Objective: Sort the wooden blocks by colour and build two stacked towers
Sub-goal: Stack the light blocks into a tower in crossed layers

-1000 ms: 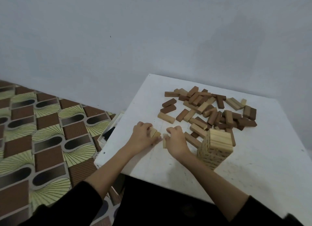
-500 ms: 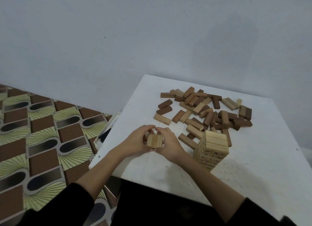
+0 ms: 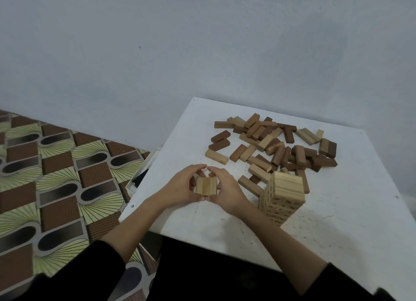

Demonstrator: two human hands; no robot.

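Just squared up a set of three light blocks (image 3: 206, 185), now pinched side by side between left hand (image 3: 180, 188) and right hand (image 3: 227, 189) above the table (image 3: 337, 222), just left of the light tower (image 3: 282, 197), so probably the next layer.

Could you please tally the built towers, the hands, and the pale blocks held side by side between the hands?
pale tower: 1
hands, left hand and right hand: 2
held pale blocks: 3
Total: 6
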